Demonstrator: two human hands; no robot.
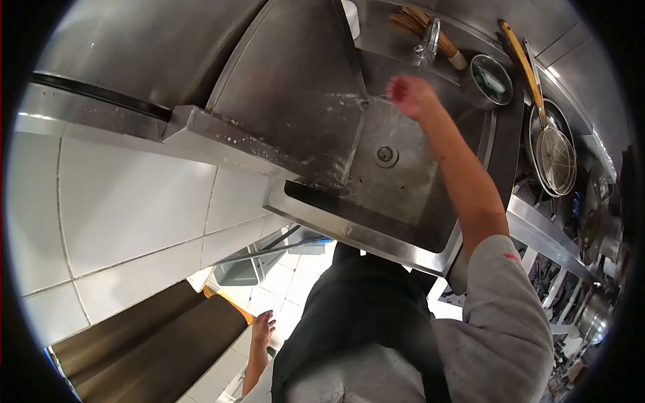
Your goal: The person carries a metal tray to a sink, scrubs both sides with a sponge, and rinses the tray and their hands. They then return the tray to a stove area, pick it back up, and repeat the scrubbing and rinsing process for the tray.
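My right hand [411, 96] reaches over the metal sink [393, 151], just below the faucet [428, 46]. Its fingers are smeared by motion, and no held object shows. A round drain [385, 156] sits in the sink floor beneath my forearm. Down at my left side, well away from the sink, hangs my left hand [263, 327] with its fingers loosely apart and nothing in it. Behind the faucet lies a bundled straw brush [430, 33]. A metal bowl [491, 79] with something whitish inside stands right of the faucet.
A long-handled wire strainer [555, 161] rests over pans on the right. Sloping metal sheeting [289, 87] borders the sink on the left. White tiles [127, 201] cover the wall below it. A brown panel [154, 342] and grey bins [242, 272] are at lower left.
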